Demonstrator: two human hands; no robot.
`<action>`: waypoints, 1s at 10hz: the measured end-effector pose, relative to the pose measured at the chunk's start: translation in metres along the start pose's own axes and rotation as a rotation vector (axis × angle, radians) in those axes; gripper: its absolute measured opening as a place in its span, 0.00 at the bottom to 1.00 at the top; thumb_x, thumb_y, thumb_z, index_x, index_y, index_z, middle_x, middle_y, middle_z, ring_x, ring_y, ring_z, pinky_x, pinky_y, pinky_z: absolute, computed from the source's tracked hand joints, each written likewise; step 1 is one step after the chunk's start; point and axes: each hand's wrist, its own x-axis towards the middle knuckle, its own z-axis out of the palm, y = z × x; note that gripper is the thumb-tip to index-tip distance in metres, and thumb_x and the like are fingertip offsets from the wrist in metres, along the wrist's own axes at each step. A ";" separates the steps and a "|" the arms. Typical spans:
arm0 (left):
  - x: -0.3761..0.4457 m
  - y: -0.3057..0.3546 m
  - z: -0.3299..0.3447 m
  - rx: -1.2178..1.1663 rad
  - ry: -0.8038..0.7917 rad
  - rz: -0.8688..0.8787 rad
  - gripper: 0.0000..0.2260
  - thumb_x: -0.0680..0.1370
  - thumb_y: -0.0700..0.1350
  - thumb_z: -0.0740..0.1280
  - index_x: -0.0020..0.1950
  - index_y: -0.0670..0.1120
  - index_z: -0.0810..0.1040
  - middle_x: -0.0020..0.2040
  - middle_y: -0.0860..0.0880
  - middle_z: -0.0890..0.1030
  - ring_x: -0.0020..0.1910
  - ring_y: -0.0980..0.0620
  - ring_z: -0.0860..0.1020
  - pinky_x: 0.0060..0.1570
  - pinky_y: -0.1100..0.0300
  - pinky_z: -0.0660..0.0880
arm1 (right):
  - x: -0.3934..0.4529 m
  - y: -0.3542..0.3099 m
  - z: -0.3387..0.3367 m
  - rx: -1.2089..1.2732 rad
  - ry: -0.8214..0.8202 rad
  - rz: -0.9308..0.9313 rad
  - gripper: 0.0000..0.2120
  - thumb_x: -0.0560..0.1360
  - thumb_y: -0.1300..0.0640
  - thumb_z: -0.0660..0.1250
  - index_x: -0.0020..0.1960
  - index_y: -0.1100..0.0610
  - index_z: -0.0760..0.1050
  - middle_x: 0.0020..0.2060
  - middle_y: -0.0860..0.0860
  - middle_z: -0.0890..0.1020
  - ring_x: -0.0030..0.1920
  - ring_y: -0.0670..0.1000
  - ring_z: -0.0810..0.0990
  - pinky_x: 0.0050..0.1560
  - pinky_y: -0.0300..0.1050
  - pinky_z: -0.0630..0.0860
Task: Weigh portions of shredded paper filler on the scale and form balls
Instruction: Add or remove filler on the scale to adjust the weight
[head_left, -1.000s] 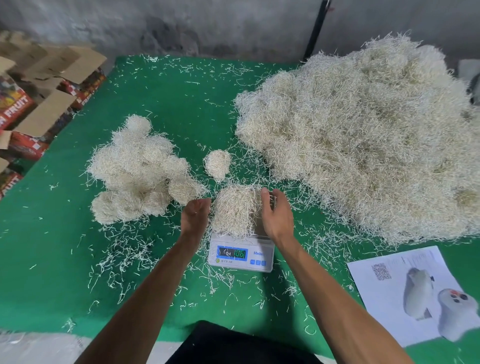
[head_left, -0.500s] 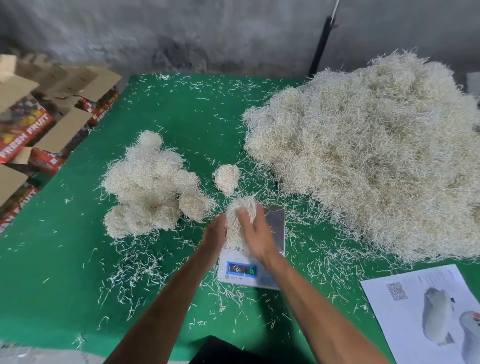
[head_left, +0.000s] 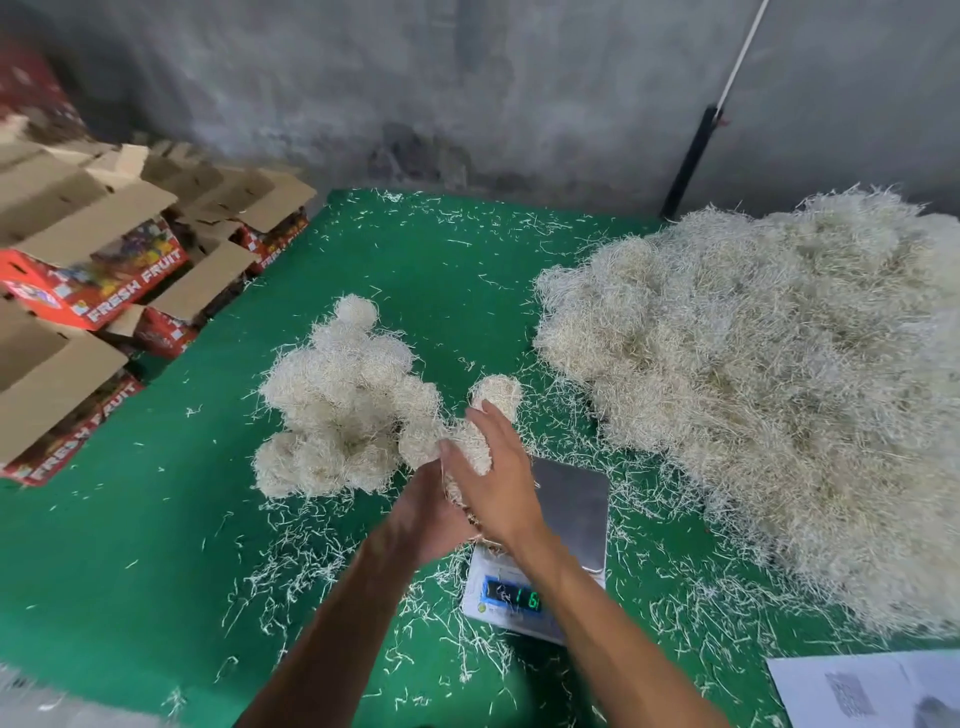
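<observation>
Paper wad off the scale, pressed between left hand and flat-fingered right hand — ball-forming step — next, roll it tight, probably.

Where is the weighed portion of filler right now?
In the head view, the portion is off the scale, pressed between both hands just left of its platform, beside the pile of finished balls.
</observation>
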 end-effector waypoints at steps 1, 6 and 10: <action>0.000 0.004 -0.009 0.176 0.280 -0.081 0.16 0.85 0.53 0.53 0.64 0.46 0.73 0.45 0.50 0.80 0.38 0.53 0.82 0.31 0.58 0.81 | -0.008 -0.005 0.006 0.107 0.007 -0.033 0.22 0.80 0.41 0.68 0.72 0.45 0.74 0.72 0.39 0.73 0.74 0.39 0.68 0.79 0.52 0.65; 0.001 0.014 -0.011 0.600 0.327 0.117 0.11 0.86 0.41 0.52 0.58 0.50 0.73 0.61 0.47 0.78 0.47 0.67 0.80 0.43 0.73 0.77 | -0.002 -0.029 0.003 -0.071 -0.066 -0.384 0.23 0.84 0.43 0.62 0.77 0.49 0.71 0.77 0.46 0.71 0.78 0.44 0.65 0.80 0.53 0.62; 0.008 0.011 0.023 0.487 0.269 0.263 0.18 0.86 0.34 0.54 0.57 0.60 0.67 0.47 0.73 0.78 0.47 0.80 0.74 0.54 0.78 0.70 | 0.025 -0.032 -0.024 -0.176 -0.169 -0.392 0.19 0.84 0.49 0.63 0.74 0.50 0.75 0.68 0.47 0.80 0.69 0.45 0.76 0.74 0.50 0.70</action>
